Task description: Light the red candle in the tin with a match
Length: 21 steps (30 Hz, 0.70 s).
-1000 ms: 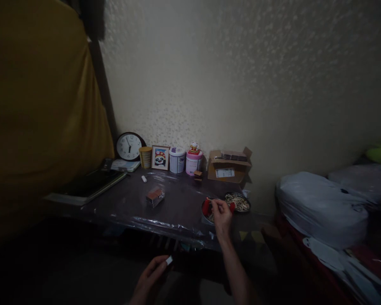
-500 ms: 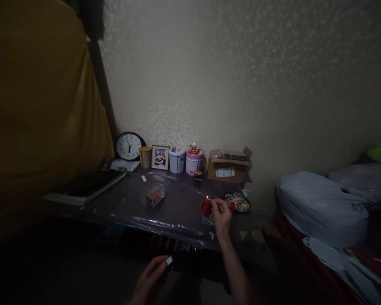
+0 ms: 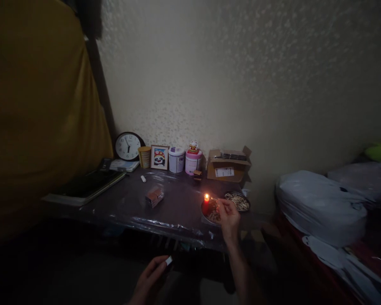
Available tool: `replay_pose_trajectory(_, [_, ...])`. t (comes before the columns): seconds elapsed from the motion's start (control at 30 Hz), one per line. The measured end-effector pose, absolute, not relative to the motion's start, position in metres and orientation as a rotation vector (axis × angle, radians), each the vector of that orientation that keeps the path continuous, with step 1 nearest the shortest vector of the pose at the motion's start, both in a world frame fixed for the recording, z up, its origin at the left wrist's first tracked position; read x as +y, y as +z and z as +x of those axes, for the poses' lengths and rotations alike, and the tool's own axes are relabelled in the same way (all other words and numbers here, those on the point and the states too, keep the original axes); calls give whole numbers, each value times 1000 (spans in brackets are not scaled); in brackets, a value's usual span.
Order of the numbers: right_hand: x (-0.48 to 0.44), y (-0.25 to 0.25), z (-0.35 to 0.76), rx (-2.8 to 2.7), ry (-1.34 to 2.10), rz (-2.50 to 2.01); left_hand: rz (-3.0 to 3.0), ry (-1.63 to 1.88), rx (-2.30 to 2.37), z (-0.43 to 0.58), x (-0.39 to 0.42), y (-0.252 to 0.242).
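Note:
A lit red candle stands upright in a round dish near the table's front edge, its flame bright. Brown bits, too small to name, lie in the dish. Just right of the candle, my right hand pinches a thin match, its tip pointing toward the flame but apart from it. My left hand is low in front of the table, closed around a small matchbox with a pale end showing; the rest is hidden by the fingers. Beside my right hand is a bowl of matchsticks.
On the dark plastic-covered table lies a clear-wrapped brown pack. Along the wall stand a clock, a framed panda picture, two tubs and an open cardboard box. White bags sit at right.
The candle's flame has grown from a small glow to a bright flame. My right hand has drawn back to the right with the match. My left hand stays nearly still.

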State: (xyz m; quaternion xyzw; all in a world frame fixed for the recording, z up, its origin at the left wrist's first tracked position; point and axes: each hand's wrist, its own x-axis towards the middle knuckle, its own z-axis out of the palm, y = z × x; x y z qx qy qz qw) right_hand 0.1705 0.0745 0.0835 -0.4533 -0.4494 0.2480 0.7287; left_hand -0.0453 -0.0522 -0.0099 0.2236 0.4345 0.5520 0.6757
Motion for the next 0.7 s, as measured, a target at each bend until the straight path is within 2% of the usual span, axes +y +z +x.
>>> replay_pose_trajectory(0.27, [65,92,255,-891,418,-1085,472,1232,935,-47,-49,-24])
replay_pose_trajectory(0.43, [63,72,307,-894,321,-1304,499,1274,1026,-43,-56,-3])
replay_pose_trajectory(0.7, [88,49,321,-861,428,-1350,607,1208,1020,-44,-60,18])
